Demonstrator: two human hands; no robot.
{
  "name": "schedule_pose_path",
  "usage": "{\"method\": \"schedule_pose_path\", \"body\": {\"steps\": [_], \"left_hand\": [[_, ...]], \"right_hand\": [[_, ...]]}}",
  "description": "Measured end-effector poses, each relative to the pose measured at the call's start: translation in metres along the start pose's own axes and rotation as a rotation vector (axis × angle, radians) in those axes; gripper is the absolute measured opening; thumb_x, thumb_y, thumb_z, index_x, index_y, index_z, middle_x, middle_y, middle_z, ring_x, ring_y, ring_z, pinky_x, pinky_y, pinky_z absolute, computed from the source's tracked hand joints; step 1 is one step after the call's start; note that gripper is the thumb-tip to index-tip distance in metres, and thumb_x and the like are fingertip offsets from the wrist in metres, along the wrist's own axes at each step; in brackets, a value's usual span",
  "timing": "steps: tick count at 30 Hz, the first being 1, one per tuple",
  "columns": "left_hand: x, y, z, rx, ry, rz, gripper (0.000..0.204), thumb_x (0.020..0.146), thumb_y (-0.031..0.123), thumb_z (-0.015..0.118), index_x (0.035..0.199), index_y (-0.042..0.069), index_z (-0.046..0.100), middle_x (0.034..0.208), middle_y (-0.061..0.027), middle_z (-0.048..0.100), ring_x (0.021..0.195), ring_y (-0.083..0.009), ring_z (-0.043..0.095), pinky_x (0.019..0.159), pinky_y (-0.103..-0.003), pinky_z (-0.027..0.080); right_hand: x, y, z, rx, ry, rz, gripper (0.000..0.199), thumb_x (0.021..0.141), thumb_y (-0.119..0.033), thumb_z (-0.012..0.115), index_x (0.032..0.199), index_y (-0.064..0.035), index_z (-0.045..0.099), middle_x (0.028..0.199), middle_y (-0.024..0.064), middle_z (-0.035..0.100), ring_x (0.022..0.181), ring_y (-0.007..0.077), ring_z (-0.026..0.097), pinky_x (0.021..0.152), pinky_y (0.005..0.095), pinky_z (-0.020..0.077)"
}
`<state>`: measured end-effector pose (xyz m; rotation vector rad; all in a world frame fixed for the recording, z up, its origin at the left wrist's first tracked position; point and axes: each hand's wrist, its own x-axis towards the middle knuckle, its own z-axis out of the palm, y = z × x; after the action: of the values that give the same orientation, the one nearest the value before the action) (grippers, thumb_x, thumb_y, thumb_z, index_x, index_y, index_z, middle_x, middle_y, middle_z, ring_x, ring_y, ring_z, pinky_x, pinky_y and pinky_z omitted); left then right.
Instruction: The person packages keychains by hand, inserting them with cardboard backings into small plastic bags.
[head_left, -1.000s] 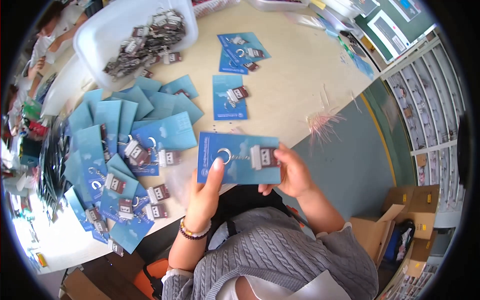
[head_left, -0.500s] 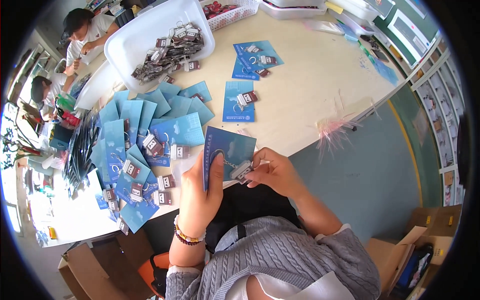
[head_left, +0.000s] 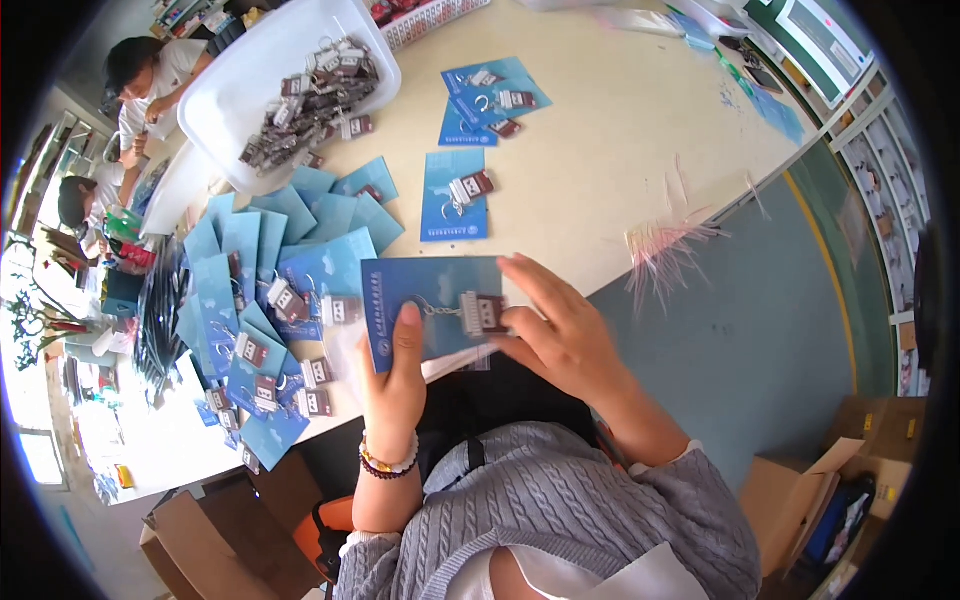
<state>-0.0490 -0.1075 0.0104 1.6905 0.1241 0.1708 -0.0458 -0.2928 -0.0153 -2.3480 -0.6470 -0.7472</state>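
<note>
A blue card (head_left: 390, 268) is held up over the table's near edge. My left hand (head_left: 395, 385) grips its lower left part, thumb on the front over the metal ring of a keychain (head_left: 484, 313). The keychain's chain runs across the card to a brown-and-clear charm, lying flat near the right edge. At that edge is my right hand (head_left: 565, 335): its index fingertip rests by the top corner and its other fingers close on the card's side beside the charm. Left of my hands lies a pile of blue cards (head_left: 240, 240) and keychains.
A white bin (head_left: 210, 95) of keychains stands at the far left. Beyond my hands, one card with a keychain (head_left: 437, 170) and a small overlapping stack (head_left: 525, 85) lie on the table (head_left: 600, 150). Pink strands (head_left: 660, 250) hang off its right edge. Two people work at far left.
The card has turned from tilted to nearly level and shifted left. The charm now lies flat against it, and my right hand's fingers have moved from the charm to the card's right edge.
</note>
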Motion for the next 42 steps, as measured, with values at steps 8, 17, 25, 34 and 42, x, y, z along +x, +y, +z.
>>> {"method": "schedule_pose_path", "body": {"steps": [8, 17, 25, 34, 42], "left_hand": [[-0.015, 0.007, 0.001, -0.333, -0.105, -0.209, 0.027, 0.091, 0.023, 0.055, 0.101, -0.002, 0.058, 0.082, 0.0013, 0.058, 0.074, -0.0068, 0.049, 0.069, -0.022, 0.043], [-0.027, -0.041, -0.003, 0.994, -0.493, 0.549, 0.065, 0.075, 0.02, 0.066, 0.13, 0.0, 0.037, 0.137, -0.0198, 0.034, 0.127, -0.036, 0.032, 0.106, -0.043, 0.024], [-0.02, -0.047, 0.012, 0.833, -0.226, 0.427, 0.038, 0.079, 0.011, 0.057, 0.115, -0.001, 0.051, 0.113, -0.0141, 0.05, 0.101, -0.0295, 0.049, 0.083, -0.039, 0.038], [-0.025, -0.056, 0.009, 0.556, -0.212, 0.315, 0.036, 0.087, 0.009, 0.048, 0.118, -0.008, 0.046, 0.125, -0.0221, 0.044, 0.112, -0.0359, 0.046, 0.095, -0.044, 0.035], [-0.022, -0.061, 0.002, 0.628, -0.267, 0.505, 0.044, 0.09, 0.018, 0.041, 0.128, -0.006, 0.038, 0.136, -0.0227, 0.034, 0.127, -0.0351, 0.033, 0.106, -0.046, 0.021]], "right_hand": [[-0.029, 0.003, 0.009, 1.41, -0.152, 0.781, 0.047, 0.086, -0.018, 0.061, 0.126, -0.0032, 0.04, 0.111, 0.0165, 0.056, 0.096, 0.0193, 0.059, 0.077, 0.0317, 0.0514], [-0.034, 0.037, -0.03, 1.29, 0.043, 0.979, 0.035, 0.089, -0.014, 0.053, 0.119, -0.0019, 0.041, 0.096, 0.0148, 0.062, 0.073, 0.0228, 0.066, 0.056, 0.0286, 0.0572], [-0.059, 0.021, -0.035, 1.14, -0.029, 1.112, 0.051, 0.089, -0.015, 0.051, 0.131, -0.0055, 0.024, 0.101, 0.0147, 0.06, 0.071, 0.0237, 0.066, 0.05, 0.0286, 0.056], [-0.057, -0.016, -0.021, 1.214, -0.031, 1.076, 0.052, 0.09, -0.013, 0.049, 0.133, -0.0076, 0.019, 0.105, 0.0181, 0.058, 0.075, 0.0265, 0.066, 0.056, 0.0321, 0.057], [-0.049, -0.01, -0.021, 1.284, -0.244, 0.944, 0.046, 0.092, -0.011, 0.046, 0.131, -0.0044, 0.023, 0.102, 0.016, 0.058, 0.074, 0.0195, 0.064, 0.057, 0.0264, 0.054]]}}
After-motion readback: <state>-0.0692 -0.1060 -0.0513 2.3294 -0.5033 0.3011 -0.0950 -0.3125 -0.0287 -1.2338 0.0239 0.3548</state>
